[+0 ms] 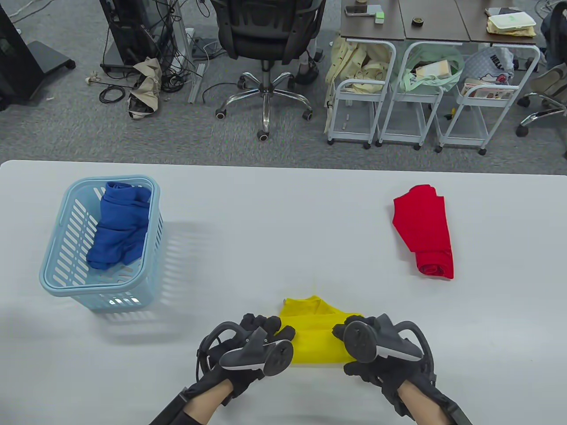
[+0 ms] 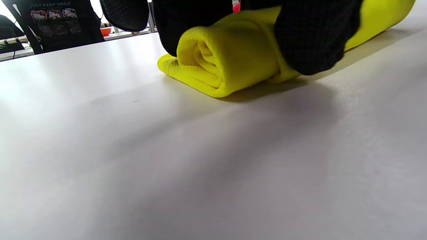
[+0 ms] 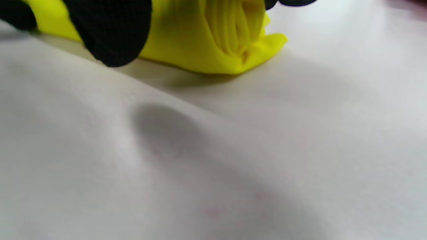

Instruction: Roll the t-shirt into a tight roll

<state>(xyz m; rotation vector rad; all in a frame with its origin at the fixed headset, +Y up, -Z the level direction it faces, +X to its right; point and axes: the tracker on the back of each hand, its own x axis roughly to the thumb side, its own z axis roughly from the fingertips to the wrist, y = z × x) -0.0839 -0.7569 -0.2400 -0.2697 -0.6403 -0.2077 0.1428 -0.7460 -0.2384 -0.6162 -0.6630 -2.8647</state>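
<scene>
- Yellow knit fabric, a t-shirt (image 1: 316,334), was seen part-rolled at the near edge of the white table (image 1: 283,212), between the two gloved hands.
- The left hand (image 1: 248,349) was curled over the left end of the roll, with a thumb (image 2: 313,36) pressed against its near side in the left wrist view.
- The right hand (image 1: 376,349) was curled over the right end likewise, a fingertip (image 3: 113,30) set against the cloth in the right wrist view.
- A short unrolled tail was left lying flat beyond the roll, toward the far side.
- The shirt was judged light, soft and limp; the spiral layers at both ends looked loose, so the roll would likely spring open if released.
- Hold was judged best taken at both ends of the roll, with pressure kept down and forward.
- A red t-shirt (image 1: 427,232), rolled at one end, was lying well apart to the right.
- A blue garment (image 1: 117,226) was lying inside a light blue basket (image 1: 57,248) to the left.
</scene>
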